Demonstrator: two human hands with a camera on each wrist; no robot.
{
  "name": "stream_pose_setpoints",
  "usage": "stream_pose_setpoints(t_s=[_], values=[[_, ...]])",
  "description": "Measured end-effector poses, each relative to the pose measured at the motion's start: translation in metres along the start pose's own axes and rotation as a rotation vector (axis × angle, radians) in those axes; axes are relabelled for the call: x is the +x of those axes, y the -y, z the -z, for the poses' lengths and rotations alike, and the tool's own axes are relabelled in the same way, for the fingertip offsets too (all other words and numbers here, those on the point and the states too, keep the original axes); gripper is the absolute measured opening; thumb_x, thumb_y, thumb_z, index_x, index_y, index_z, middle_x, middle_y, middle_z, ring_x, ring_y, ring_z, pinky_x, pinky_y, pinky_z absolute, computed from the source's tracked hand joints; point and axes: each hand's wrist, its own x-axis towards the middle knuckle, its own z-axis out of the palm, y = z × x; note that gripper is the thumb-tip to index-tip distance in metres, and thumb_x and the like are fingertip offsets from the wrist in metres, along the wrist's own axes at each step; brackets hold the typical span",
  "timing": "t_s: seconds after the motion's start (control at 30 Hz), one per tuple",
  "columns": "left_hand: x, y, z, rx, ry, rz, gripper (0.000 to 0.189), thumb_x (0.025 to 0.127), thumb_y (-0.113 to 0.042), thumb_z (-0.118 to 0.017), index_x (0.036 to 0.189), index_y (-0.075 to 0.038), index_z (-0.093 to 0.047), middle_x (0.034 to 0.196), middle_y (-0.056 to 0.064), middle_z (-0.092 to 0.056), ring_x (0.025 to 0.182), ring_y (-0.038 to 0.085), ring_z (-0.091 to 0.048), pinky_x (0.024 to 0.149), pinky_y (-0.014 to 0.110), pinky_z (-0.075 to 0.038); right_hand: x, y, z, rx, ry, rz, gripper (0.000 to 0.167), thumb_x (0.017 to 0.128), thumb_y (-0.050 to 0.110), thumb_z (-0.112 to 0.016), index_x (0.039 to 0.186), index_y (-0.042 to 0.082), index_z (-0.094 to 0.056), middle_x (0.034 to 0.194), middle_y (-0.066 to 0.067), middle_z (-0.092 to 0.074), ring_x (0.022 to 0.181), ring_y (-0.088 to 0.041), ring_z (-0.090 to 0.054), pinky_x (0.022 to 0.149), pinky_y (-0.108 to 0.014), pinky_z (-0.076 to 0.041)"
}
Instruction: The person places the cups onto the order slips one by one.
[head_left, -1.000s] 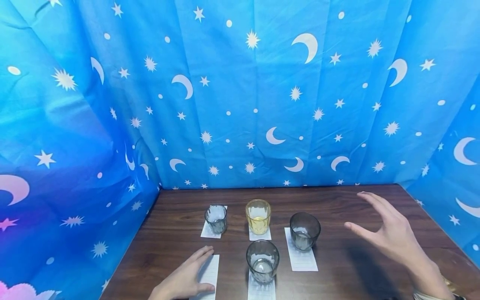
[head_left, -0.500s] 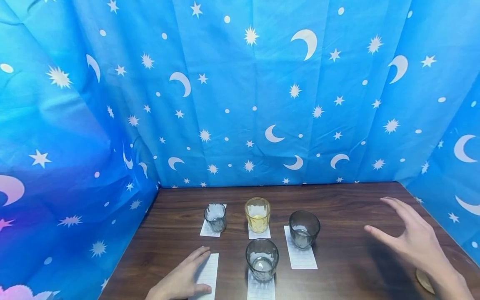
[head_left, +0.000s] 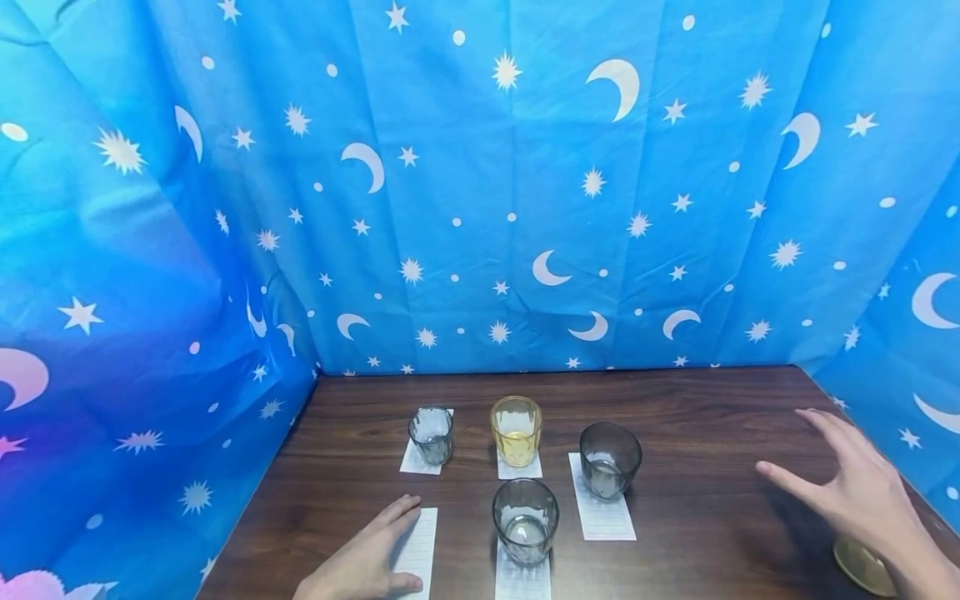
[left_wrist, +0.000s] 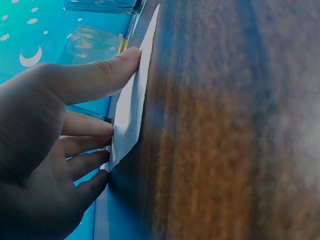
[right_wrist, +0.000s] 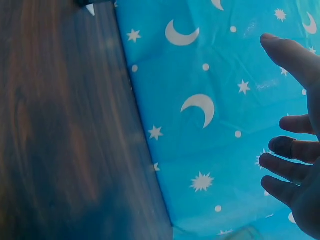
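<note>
My left hand (head_left: pixel 367 554) lies low at the front left, thumb and fingers spread over a lined white paper slip (head_left: pixel 422 550). In the left wrist view its thumb (left_wrist: pixel 112 72) and fingertips reach the slip (left_wrist: pixel 131 107), not curled round it. My right hand (head_left: pixel 862 483) hovers above the table at the right, fingers apart and holding nothing. Below its wrist, a yellowish round object (head_left: pixel 858 571) is partly hidden by the forearm. Nearest the left hand stand a grey glass (head_left: pixel 525 522) and a small bluish glass (head_left: pixel 431 437), both on paper slips.
A yellow glass (head_left: pixel 516 431) and a dark grey glass (head_left: pixel 611 461) also stand upright on paper slips, the dark one to the right. A blue curtain (head_left: pixel 465 192) with moons and stars surrounds the dark wooden table (head_left: pixel 690 417) at the back and sides.
My right hand has moved right and slightly down, away from the glasses, and the yellowish object below it has come more into view. The left hand and the glasses have stayed put.
</note>
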Motion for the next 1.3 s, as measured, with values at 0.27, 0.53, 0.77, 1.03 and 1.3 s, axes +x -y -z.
stream_pose_setpoints(t_s=[0.27,0.53,0.77,1.03,1.3], values=[[0.001,-0.006,0.004,0.002,0.028,0.041,0.096,0.072,-0.06,-0.076,0.146,-0.009,-0.044,0.155,0.011,-0.035,0.141,0.039,-0.032,0.108,0.059,-0.036,-0.008,-0.013,0.0,-0.035,-0.002,-0.019,0.097,0.069,0.048,-0.083,0.136,-0.009,-0.043,0.129,-0.039,-0.045,0.118,-0.058,-0.038,0.084,-0.074,-0.032],[0.001,-0.007,0.002,0.0,0.025,0.038,0.095,0.071,-0.06,-0.077,0.145,-0.008,-0.045,0.155,0.01,-0.035,0.141,0.038,-0.034,0.108,0.058,-0.036,-0.013,-0.024,-0.005,-0.073,0.035,-0.056,0.1,0.07,0.051,-0.082,0.135,-0.013,-0.04,0.128,-0.042,-0.042,0.117,-0.059,-0.037,0.085,-0.076,-0.032],[-0.001,-0.006,0.001,0.015,0.017,0.001,0.095,0.072,-0.059,-0.076,0.145,-0.007,-0.045,0.155,0.009,-0.035,0.141,0.036,-0.034,0.109,0.054,-0.037,-0.018,-0.032,-0.003,-0.09,0.052,-0.104,0.102,0.074,0.053,-0.079,0.14,-0.012,-0.035,0.135,-0.043,-0.036,0.12,-0.061,-0.034,0.085,-0.076,-0.031],[-0.001,-0.006,0.002,-0.006,0.032,0.038,0.096,0.072,-0.06,-0.076,0.146,-0.008,-0.043,0.155,0.011,-0.035,0.141,0.038,-0.033,0.108,0.058,-0.036,-0.019,-0.035,0.005,-0.094,0.07,-0.126,0.102,0.076,0.052,-0.077,0.142,-0.011,-0.032,0.139,-0.043,-0.032,0.123,-0.062,-0.03,0.087,-0.077,-0.029],[0.001,-0.005,0.002,-0.016,0.043,0.065,0.096,0.072,-0.061,-0.076,0.146,-0.01,-0.044,0.155,0.011,-0.034,0.141,0.039,-0.033,0.108,0.059,-0.036,-0.027,-0.037,0.011,-0.092,0.064,-0.131,0.101,0.076,0.049,-0.078,0.141,-0.013,-0.033,0.135,-0.044,-0.035,0.122,-0.062,-0.031,0.089,-0.076,-0.027]])
